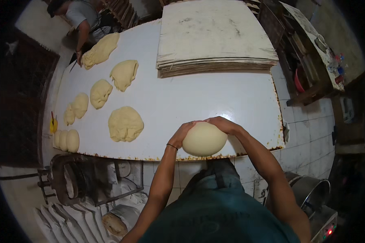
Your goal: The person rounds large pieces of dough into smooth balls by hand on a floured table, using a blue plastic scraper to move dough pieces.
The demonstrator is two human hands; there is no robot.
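Note:
A large, smooth ball of pale dough [205, 139] rests at the near edge of the white table [182, 97]. My left hand [184, 132] is curved around its left and far side, and my right hand [224, 124] around its right and far side. The fingertips of both hands nearly meet behind the ball, partly hidden by it. To the left lies a rougher, wrinkled dough lump [125, 124], apart from my hands.
More dough lumps [100, 93] lie at the left, with smooth oval dough pieces [72, 140] at the near left corner. Stacked wooden boards [215, 36] cover the far side. Another person [83, 18] reaches toward a far dough piece [101, 50]. A metal bowl [314, 192] stands lower right.

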